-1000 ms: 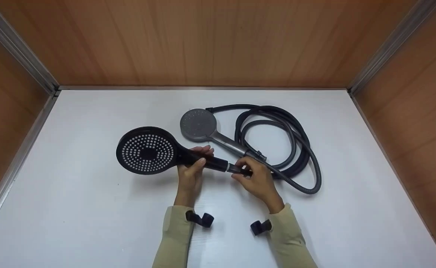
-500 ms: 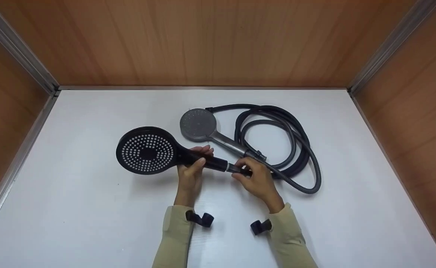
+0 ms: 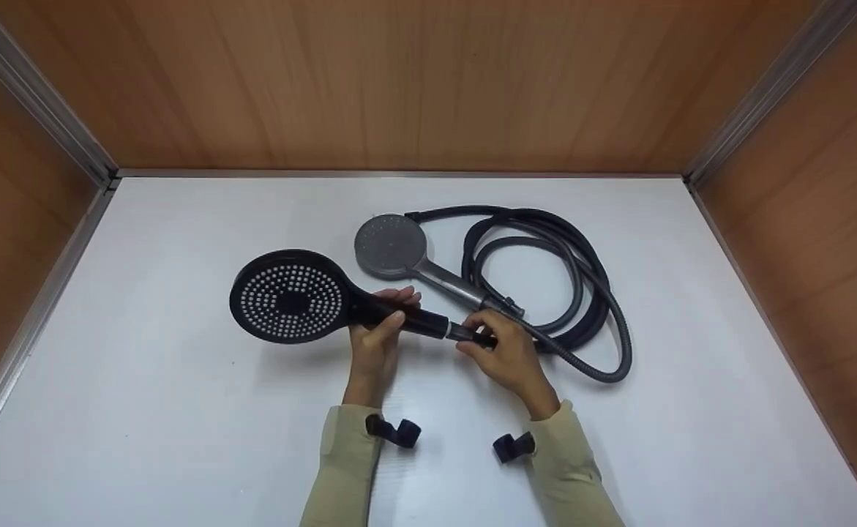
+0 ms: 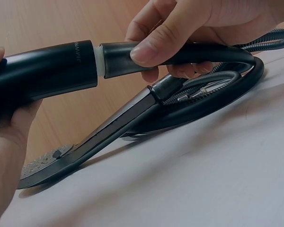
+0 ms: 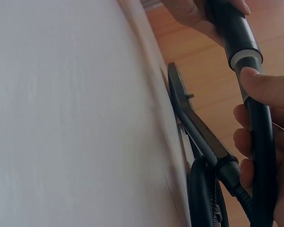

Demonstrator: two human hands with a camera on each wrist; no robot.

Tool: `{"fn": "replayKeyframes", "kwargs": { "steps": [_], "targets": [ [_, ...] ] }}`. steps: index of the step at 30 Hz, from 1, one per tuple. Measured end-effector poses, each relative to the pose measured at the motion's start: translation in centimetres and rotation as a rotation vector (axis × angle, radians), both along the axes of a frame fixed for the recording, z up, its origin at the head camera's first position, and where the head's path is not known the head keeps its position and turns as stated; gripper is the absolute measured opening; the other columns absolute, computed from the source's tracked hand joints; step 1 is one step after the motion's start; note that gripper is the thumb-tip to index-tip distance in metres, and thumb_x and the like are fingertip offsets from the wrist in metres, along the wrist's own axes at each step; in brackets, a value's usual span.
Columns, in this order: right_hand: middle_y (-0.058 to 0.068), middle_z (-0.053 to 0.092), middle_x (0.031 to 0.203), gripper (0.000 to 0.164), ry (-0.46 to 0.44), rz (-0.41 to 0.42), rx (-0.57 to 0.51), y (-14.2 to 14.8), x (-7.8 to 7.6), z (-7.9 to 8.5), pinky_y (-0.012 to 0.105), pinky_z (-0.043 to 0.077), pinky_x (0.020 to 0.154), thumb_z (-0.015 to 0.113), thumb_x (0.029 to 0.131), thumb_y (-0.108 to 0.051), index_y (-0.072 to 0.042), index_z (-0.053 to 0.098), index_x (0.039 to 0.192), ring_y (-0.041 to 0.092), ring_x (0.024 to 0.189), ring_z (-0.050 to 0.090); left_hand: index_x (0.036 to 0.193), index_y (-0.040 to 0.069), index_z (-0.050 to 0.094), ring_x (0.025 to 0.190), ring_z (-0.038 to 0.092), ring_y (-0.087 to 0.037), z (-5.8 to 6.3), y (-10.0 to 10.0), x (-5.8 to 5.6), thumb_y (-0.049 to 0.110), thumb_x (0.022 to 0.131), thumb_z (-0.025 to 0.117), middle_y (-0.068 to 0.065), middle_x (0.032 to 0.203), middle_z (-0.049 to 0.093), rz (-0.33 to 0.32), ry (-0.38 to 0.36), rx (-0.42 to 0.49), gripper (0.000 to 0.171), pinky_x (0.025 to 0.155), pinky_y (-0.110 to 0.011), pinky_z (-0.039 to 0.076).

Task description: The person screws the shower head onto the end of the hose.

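A black shower head [image 3: 293, 298] with white nozzles is held above the table by my left hand [image 3: 374, 351], whose thumb and fingers wrap its handle. My right hand [image 3: 505, 351] pinches the dark end connector [image 4: 120, 57] of a black shower hose [image 5: 262, 156] against the handle's lower end. Between handle and connector a narrow white ring [image 4: 100, 60] shows in the left wrist view. Hose and handle lie in one line. Behind my hands a grey shower head [image 3: 390, 246] lies on the table, its handle pointing toward my right hand.
Coiled dark hoses [image 3: 604, 293] lie on the white table [image 3: 179, 424] behind and right of my right hand. Wooden panels [image 3: 399, 88] close off the back and both sides. Each sleeve carries a black wrist mount [image 3: 406, 433].
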State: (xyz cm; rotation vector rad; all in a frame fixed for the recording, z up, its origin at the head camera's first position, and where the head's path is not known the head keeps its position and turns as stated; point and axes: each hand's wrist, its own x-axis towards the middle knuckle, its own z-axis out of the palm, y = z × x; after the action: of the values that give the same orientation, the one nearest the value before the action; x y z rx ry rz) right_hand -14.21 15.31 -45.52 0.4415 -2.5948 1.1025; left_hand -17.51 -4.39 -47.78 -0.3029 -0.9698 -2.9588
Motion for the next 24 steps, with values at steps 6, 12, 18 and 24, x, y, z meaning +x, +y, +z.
{"fn": "replayKeyframes", "kwargs": {
  "steps": [6,12,18,24],
  "targets": [
    [0.004,0.067,0.089,0.027,-0.011,-0.003,-0.003,0.04,-0.03,-0.12,0.029,0.05,0.067,0.08,0.073,-0.013,-0.008,0.064,0.094,0.014,0.074,0.059,0.104,0.007,0.058,0.1,0.068,-0.022,-0.03,0.05,-0.04,-0.014,0.08,0.054,-0.008,0.102,0.072,0.004,0.003,-0.003,0.032,0.103,-0.038,0.047],
    [0.003,0.067,0.087,0.029,0.002,0.006,-0.01,0.02,-0.04,0.02,0.028,0.05,0.065,0.082,0.071,-0.012,-0.009,0.062,0.092,0.013,0.071,0.058,0.104,0.007,0.058,0.099,0.068,-0.023,0.07,0.1,-0.06,-0.014,0.079,0.055,-0.008,0.101,0.072,0.011,0.001,-0.003,0.032,0.102,-0.038,0.047],
    [0.002,0.066,0.087,0.026,0.011,0.012,-0.008,0.03,-0.08,0.02,0.028,0.049,0.066,0.081,0.072,-0.014,-0.009,0.064,0.091,0.013,0.073,0.058,0.104,0.007,0.059,0.099,0.068,-0.022,0.04,0.06,-0.1,-0.015,0.08,0.053,-0.008,0.101,0.073,0.011,0.016,-0.008,0.032,0.101,-0.038,0.048],
    [0.003,0.067,0.089,0.024,-0.01,0.008,0.006,0.06,-0.02,-0.02,0.029,0.05,0.068,0.079,0.075,-0.015,-0.009,0.065,0.093,0.014,0.076,0.059,0.104,0.007,0.058,0.098,0.068,-0.021,0.1,0.06,0.0,-0.015,0.08,0.052,-0.007,0.101,0.072,0.014,-0.014,-0.02,0.033,0.101,-0.038,0.048]
  ]
}}
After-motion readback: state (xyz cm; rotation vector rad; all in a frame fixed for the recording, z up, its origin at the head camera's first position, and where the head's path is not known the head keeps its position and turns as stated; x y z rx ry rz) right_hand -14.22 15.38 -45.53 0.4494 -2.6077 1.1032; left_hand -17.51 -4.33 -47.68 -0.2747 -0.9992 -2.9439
